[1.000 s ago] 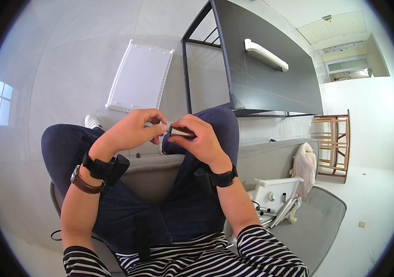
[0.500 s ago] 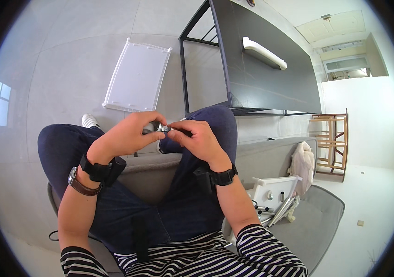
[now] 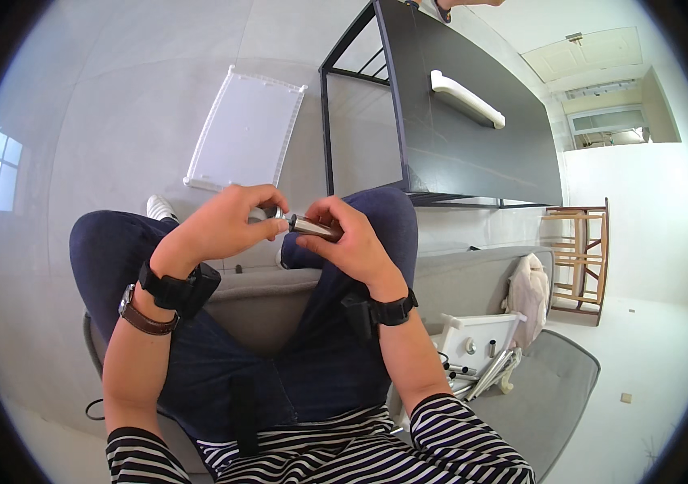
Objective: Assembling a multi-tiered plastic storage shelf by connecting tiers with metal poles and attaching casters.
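Between the fingers and thumb of my left hand (image 3: 227, 224) is a small caster wheel (image 3: 258, 214), grey with a metal fitting, partly covered by the fingers. My right hand (image 3: 354, 239) grips a short chrome tube (image 3: 314, 229) along its length, fingers above and thumb below. The tube's dark end meets the caster's fitting near my left fingertips. I cannot tell whether the stem sits inside the tube. Both hands are closed and held over my lap between my knees.
A white plastic shelf panel (image 3: 249, 129) lies on the floor ahead. At right stands a dark table (image 3: 513, 141) with a white curved bar (image 3: 468, 99) on it. Beside me on the grey sofa (image 3: 558, 395) are a white panel (image 3: 485, 329), chrome tubes (image 3: 489, 375) and white cloth (image 3: 528, 298).
My right hand has opened its grip around the joint and shifted slightly, so more of the chrome tube shows. Another person's hand has come in at the top edge, beyond the table.
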### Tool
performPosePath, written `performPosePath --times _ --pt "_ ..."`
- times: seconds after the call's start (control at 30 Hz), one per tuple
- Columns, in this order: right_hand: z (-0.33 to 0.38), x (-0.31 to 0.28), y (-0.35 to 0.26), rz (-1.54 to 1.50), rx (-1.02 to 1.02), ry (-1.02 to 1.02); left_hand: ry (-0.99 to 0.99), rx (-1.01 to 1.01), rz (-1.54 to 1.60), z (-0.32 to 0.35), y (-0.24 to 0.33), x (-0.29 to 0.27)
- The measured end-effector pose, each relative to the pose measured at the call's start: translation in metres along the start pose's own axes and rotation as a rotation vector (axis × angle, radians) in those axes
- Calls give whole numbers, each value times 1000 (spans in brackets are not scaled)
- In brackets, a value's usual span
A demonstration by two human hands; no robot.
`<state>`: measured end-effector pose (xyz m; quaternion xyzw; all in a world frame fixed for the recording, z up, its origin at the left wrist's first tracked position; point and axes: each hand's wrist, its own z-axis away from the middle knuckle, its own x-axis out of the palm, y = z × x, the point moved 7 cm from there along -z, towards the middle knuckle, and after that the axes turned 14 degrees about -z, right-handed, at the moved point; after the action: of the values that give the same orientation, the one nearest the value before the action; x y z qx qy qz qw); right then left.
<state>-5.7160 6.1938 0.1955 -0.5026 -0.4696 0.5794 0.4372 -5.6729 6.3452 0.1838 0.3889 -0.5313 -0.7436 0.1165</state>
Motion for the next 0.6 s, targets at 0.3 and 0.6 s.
performPosePath --times 0.3,0.6 --pt "6 0 11 -23 30 -80 -66 -107 36 3 -3 3" --pt "3 1 -2 -83 -31 -120 -80 -203 127 3 -5 0"
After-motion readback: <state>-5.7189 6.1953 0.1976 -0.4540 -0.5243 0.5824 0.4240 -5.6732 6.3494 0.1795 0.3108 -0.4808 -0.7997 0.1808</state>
